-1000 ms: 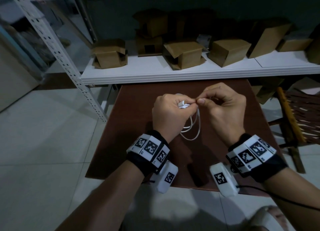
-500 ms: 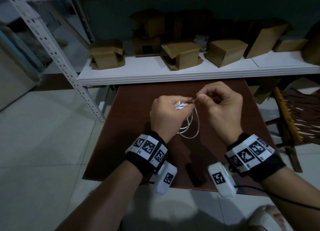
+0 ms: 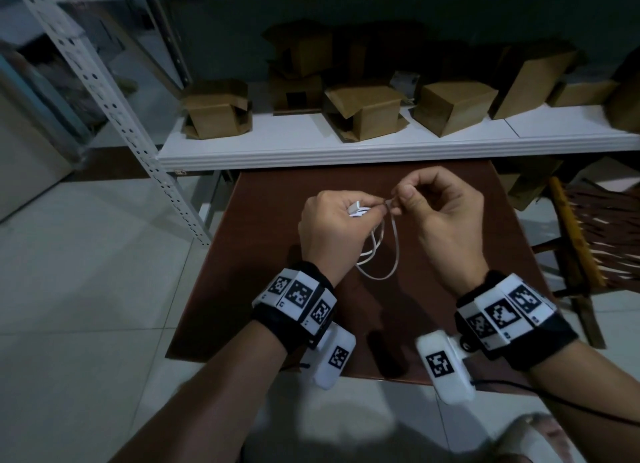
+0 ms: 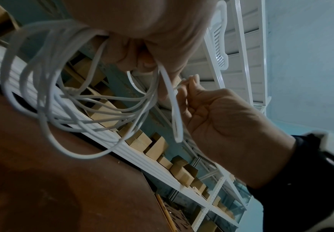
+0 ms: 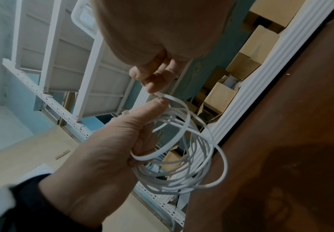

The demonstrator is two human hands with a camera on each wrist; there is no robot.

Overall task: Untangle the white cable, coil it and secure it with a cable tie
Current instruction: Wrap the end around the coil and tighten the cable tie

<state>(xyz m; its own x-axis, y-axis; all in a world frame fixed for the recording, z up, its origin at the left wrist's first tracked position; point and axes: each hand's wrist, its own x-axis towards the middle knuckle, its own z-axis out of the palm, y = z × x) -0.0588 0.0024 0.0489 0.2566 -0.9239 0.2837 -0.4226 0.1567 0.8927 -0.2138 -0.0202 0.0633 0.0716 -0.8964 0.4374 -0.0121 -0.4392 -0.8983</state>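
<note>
The white cable (image 3: pixel 375 254) is coiled in several loops that hang below my left hand (image 3: pixel 375 210), which grips the bundle above the brown table (image 3: pixel 277 289). A white plug end (image 3: pixel 356 210) shows in that fist. A flat white cable tie (image 5: pixel 182 106) loops around the coil (image 5: pixel 192 164). My right hand (image 3: pixel 401 199) pinches the tie's end between thumb and forefinger, right beside the left thumb. The left wrist view shows the coil (image 4: pixel 63 102), the tie strip (image 4: pixel 174 109) and the right hand (image 4: pixel 211 117).
A white shelf (image 3: pixel 311 150) with several cardboard boxes (image 3: pixel 363 112) runs along the table's far edge. Its perforated upright (image 3: pixel 114 105) slants at the left. A wooden chair (image 3: pixel 588 240) stands at the right. Tiled floor lies to the left.
Both hands stay together above the table. The right hand's pinch has shifted slightly up and to the right of the left thumb. The coil still hangs from the left hand.
</note>
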